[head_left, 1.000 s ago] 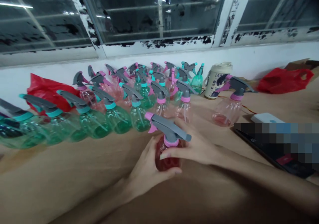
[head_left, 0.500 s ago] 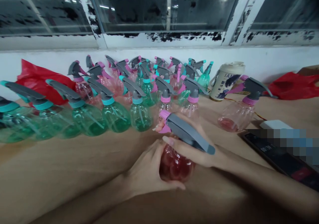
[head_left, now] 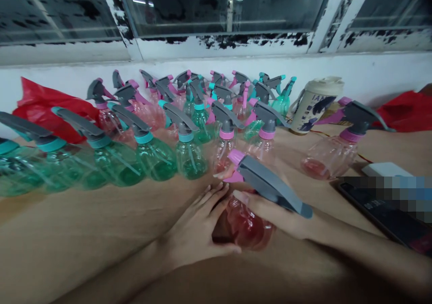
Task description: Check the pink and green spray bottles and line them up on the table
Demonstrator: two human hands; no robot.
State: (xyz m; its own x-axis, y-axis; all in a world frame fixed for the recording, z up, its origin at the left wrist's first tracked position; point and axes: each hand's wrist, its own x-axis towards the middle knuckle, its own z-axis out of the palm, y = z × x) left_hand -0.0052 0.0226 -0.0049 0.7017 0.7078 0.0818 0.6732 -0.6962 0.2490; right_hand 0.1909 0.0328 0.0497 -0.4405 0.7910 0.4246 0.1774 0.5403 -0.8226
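A pink spray bottle [head_left: 248,225] with a grey and pink trigger head [head_left: 266,184] stands on the brown table [head_left: 84,232] in front of me. My left hand [head_left: 202,227] cups the bottle's body from the left, thumb beneath and fingers partly lifted. My right hand [head_left: 270,209] wraps around the neck under the trigger head, which points to the right and toward me.
Several green and pink spray bottles [head_left: 189,128] stand in rows behind. One pink bottle [head_left: 332,153] stands apart on the right by a patterned cup [head_left: 313,106]. Red bags [head_left: 43,110] lie at both ends. A dark tablet [head_left: 388,211] and white box [head_left: 384,170] lie right.
The trigger head has turned further to the right and toward me in my right hand. My left fingers have loosened from the bottle's body. The view has tilted slightly.
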